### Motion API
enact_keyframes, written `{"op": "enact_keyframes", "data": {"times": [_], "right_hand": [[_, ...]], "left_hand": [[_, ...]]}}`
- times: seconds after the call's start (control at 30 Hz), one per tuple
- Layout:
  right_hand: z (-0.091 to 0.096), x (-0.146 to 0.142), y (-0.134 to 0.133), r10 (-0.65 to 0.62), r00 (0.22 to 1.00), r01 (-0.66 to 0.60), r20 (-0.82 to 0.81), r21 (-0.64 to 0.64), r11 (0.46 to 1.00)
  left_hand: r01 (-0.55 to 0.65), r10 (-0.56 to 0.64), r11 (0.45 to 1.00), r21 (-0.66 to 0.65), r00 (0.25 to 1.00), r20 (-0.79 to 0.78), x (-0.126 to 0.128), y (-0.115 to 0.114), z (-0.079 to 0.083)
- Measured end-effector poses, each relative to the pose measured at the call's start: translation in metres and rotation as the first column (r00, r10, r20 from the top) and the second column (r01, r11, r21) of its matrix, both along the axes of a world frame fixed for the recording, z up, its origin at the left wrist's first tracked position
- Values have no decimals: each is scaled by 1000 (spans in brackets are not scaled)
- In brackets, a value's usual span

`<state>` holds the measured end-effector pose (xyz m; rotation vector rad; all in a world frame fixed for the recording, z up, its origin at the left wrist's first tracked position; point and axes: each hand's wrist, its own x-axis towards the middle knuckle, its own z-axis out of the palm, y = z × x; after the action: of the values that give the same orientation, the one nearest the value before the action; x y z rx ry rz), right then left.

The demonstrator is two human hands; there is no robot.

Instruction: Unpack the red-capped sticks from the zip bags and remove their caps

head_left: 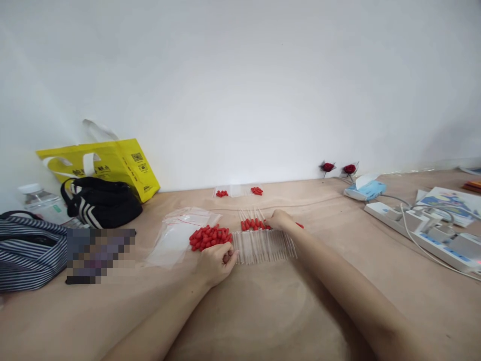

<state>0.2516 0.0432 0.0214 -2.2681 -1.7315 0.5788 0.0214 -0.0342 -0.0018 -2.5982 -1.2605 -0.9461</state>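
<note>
My left hand (218, 262) rests on the table with its fingers curled in; whatever they hold, if anything, is hidden. Just beside it lies a pile of small red capsule-shaped pieces (210, 237). A row of thin, pale transparent sticks (261, 247) is spread side by side to its right. Behind these sticks, a row of red pieces (251, 224) has thin sticks (246, 213) pointing away toward the wall. Over the right part of that row, my right hand (281, 220) reaches down, fingers pinched at a red piece; its wrist hides part of the row.
Transparent zip bags (176, 235) lie left of the pile. Filled small bags (235, 190) sit near the wall. A yellow bag (139, 168), black pouch (112, 203) and striped bag (33, 253) stand left. A power strip (421, 238), tissue pack (364, 190) and fabric roses (328, 167) are right.
</note>
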Motion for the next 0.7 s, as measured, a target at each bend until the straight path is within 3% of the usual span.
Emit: {"op": "enact_keyframes", "data": {"times": [0.1, 0.23, 0.33, 0.4, 0.47, 0.53, 0.6, 0.7], "right_hand": [[5, -4, -3, 7, 1000, -7, 9, 25, 1000], [14, 3, -18, 58, 998, -59, 12, 172, 983], [13, 13, -42, 120, 993, -121, 22, 320, 940], [3, 16, -62, 202, 979, -197, 34, 429, 881], [-11, 16, -82, 359, 930, -316, 79, 673, 668], [-25, 13, -98, 411, 902, -344, 133, 796, 497], [-34, 10, -107, 424, 885, -366, 193, 850, 379], [-37, 7, -110, 410, 857, -443, 313, 854, 274]], "left_hand": [[-11, 11, 1000, 15, 1000, -6, 0, -1, 0], [-17, 17, 999, 40, 1000, 11, 0, -3, 3], [3, -6, 998, 67, 999, 47, 1, -2, 5], [-9, -7, 992, 128, 992, 124, 3, -1, 7], [-37, -11, 977, 211, 975, 222, 5, -1, 9], [-45, -33, 964, 264, 959, 282, 7, -3, 11], [-22, -58, 963, 270, 957, 284, 7, -6, 14], [-6, -54, 959, 285, 978, 203, 7, -12, 17]]}}
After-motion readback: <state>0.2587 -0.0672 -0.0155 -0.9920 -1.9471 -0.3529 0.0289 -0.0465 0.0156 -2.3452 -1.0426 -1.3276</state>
